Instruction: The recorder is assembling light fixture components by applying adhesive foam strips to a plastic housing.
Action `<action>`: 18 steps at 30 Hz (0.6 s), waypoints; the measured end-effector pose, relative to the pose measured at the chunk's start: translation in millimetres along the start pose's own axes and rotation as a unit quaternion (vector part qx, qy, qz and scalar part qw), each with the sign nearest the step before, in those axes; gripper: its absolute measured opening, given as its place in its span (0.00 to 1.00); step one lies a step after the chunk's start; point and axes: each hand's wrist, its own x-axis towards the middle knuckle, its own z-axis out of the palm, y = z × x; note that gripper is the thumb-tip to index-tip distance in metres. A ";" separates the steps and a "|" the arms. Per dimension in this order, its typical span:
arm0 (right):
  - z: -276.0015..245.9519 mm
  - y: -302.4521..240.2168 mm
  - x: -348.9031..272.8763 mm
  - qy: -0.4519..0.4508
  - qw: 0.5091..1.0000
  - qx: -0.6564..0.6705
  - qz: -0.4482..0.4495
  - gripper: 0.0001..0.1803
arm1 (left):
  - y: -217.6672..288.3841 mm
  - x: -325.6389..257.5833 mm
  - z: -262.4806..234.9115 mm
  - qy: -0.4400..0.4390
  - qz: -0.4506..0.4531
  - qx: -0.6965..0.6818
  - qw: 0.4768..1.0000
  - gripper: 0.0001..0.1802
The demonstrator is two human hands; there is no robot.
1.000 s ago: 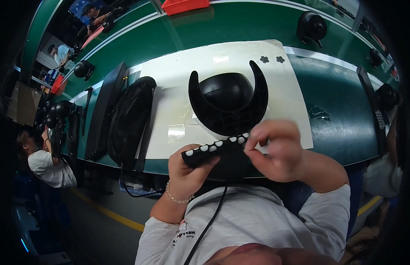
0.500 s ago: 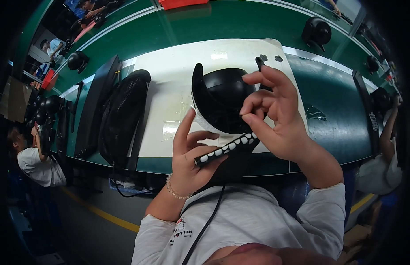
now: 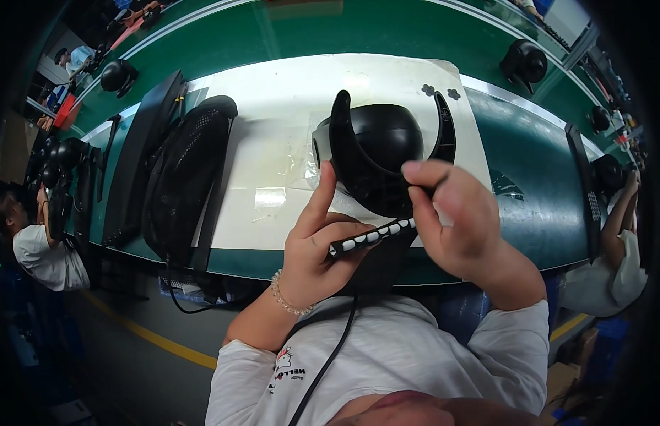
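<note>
A glossy black device with a rounded dome and a curved, two-pronged collar sits in front of me on a white sheet. My left hand is closed round a black strip with a row of white oval pieces, its index finger pointing up beside the collar. My right hand is at the collar's lower right, thumb and index fingertips close together against it. Whatever lies between those fingertips is hidden, and part of this hand is blurred.
The white sheet lies on a green bench. Two dark flower-shaped pieces rest at its far right corner. A black mesh-covered part stands to the left. Similar black devices stand farther back. Other people work at both sides.
My right hand has come down to the collar, its raised fingers now folded in, uncovering the right prong. My left hand still holds the strip. The whole view has shifted slightly.
</note>
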 end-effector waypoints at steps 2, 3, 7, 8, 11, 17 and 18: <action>0.6 1.3 0.9 -0.001 0.992 -0.066 -0.103 0.23 | -2.0 1.1 -0.7 -0.006 0.015 0.008 1.000 0.13; -1.5 -0.5 1.5 -0.002 0.992 -0.066 -0.103 0.23 | -2.8 1.4 -0.7 -0.013 0.030 0.016 0.999 0.13; -15.6 -9.5 6.6 -0.072 0.995 -0.041 -0.051 0.23 | -5.7 -0.7 -0.3 -0.005 0.035 0.030 0.999 0.12; -20.0 -9.5 7.4 -0.093 0.996 0.010 0.009 0.22 | -5.8 -0.1 0.2 -0.004 0.036 0.029 0.999 0.12; -19.4 0.1 12.0 0.019 0.993 0.119 0.017 0.31 | -6.3 0.1 1.6 -0.016 0.042 0.022 0.999 0.15; 0.8 -1.2 26.1 -0.098 0.983 0.143 0.058 0.37 | -6.5 1.5 2.0 -0.002 0.055 0.047 0.997 0.16; 5.4 -0.9 25.6 -0.091 0.981 0.155 0.068 0.35 | -6.6 0.9 1.6 0.001 0.055 0.049 0.997 0.16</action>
